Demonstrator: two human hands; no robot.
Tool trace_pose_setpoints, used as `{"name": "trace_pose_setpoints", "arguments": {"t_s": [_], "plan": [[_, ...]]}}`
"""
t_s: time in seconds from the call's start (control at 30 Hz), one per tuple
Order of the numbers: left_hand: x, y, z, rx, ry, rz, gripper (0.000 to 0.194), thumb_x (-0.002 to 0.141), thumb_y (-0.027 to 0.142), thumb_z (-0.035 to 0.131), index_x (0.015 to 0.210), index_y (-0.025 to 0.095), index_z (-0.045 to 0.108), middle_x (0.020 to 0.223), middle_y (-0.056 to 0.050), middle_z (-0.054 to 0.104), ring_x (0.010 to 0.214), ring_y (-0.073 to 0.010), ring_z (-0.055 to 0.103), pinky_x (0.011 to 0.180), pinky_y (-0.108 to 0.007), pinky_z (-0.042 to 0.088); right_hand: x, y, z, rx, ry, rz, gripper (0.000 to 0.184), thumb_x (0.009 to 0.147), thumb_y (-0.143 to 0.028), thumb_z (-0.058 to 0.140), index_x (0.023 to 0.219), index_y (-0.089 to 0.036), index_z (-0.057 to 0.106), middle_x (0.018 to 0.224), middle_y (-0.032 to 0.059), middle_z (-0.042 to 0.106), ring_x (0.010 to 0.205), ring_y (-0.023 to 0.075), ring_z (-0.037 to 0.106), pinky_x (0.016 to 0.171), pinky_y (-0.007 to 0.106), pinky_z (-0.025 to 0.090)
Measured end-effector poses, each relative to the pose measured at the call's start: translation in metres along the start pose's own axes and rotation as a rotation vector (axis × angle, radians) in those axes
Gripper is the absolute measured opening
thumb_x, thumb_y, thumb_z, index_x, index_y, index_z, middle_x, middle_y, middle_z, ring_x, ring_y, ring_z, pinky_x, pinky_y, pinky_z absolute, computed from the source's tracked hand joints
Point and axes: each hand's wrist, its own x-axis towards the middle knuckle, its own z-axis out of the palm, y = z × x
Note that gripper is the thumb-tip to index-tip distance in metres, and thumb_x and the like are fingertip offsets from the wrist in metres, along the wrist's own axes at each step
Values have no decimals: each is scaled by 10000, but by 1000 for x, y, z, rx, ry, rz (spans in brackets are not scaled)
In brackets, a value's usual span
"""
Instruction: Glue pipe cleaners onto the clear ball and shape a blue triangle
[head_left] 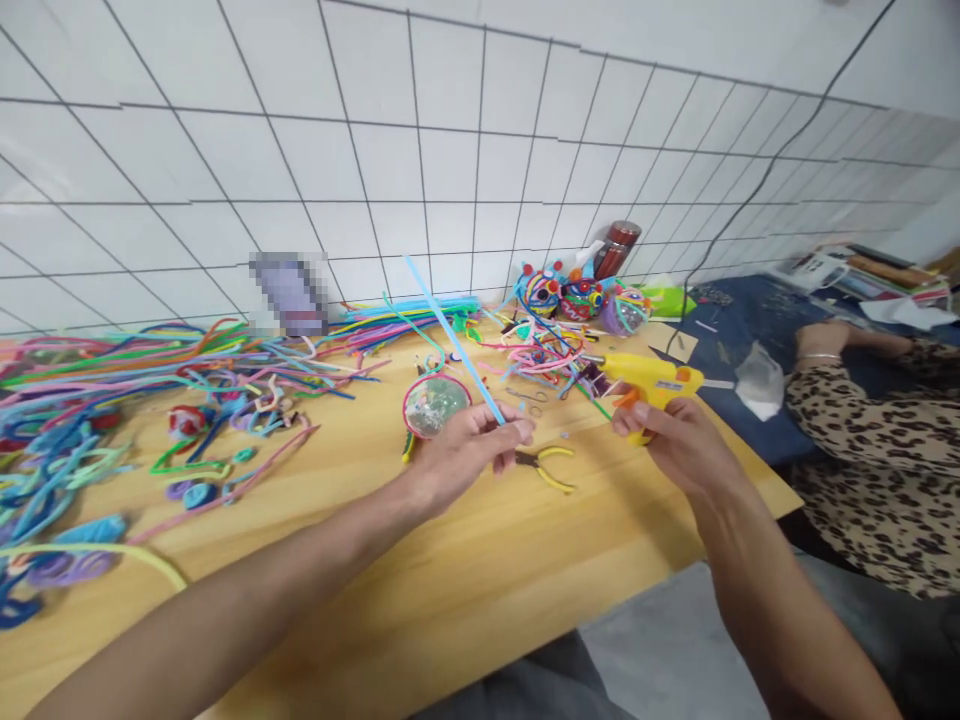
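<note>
Between the fingertips of my left hand [476, 445] is a light blue pipe cleaner [454, 335], slanting up and away to the left. My right hand [686, 440] is wrapped round the handle of a yellow hot glue gun [652, 375], its nozzle facing left and a glue stick jutting from the back. Behind my left hand a clear round ball [436, 405] with a red rim rests on the wooden table [420, 620]. Yellow-handled pliers [551, 465] lie just right of my left fingers, partly hidden by them.
Many pipe cleaners [150, 365] spread over the left side and back. Decorated balls [581, 298] and a dark red thermos [619, 248] stand by the tiled wall. A cord [765, 170] hangs at right. A co-worker's leopard-print sleeve [847, 410] is over the blue surface.
</note>
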Motion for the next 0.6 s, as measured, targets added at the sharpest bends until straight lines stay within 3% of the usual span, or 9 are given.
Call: {"name": "trace_pose_setpoints", "arguments": {"t_s": [0.1,0.17,0.23,0.33,0.4,0.5,0.6], "plan": [[-19,-3,-15,-44,1,-17,368,818,491,802,943,161,695,692,15,642,576,-104,560,581,-252,460,-3,-3,12,-25,-68,38,330,681,-462,933,876,-273,746,947,59,741,675,193,585,681,407,530],[-32,-3,-25,-72,9,-14,380,825,502,802,960,163,694,807,-16,696,591,-102,575,572,-254,474,1,-7,15,-47,-60,7,348,674,-458,939,913,-279,761,958,60,745,691,204,608,718,423,546],[-42,-4,-34,-88,49,-7,370,836,500,797,953,163,698,900,-42,722,617,-105,590,571,-254,479,9,-13,10,-55,-6,-34,351,670,-451,946,920,-291,759,927,43,733,704,210,627,753,426,564],[-55,-13,-42,-64,108,-15,353,851,497,785,924,161,707,819,-29,697,623,-114,584,595,-260,482,29,-11,-11,3,90,-30,381,657,-459,963,908,-306,720,827,1,690,758,225,675,794,424,604],[-60,-26,-44,-12,99,-56,357,858,508,773,887,158,709,686,-1,637,609,-119,560,619,-266,481,45,2,-27,55,134,43,400,652,-465,958,905,-298,697,873,7,718,810,241,708,770,440,635],[-64,-50,-43,-6,85,-125,403,827,557,772,879,161,715,717,-8,650,607,-121,551,616,-271,472,69,35,-40,125,195,209,367,719,-509,901,892,-285,668,869,21,744,803,243,720,710,449,664],[-65,-68,-40,-16,109,-177,426,791,584,783,853,170,706,737,-7,655,600,-114,535,606,-263,457,97,68,-38,173,270,178,343,769,-504,868,875,-282,630,798,-5,732,756,211,710,700,407,672]]}}
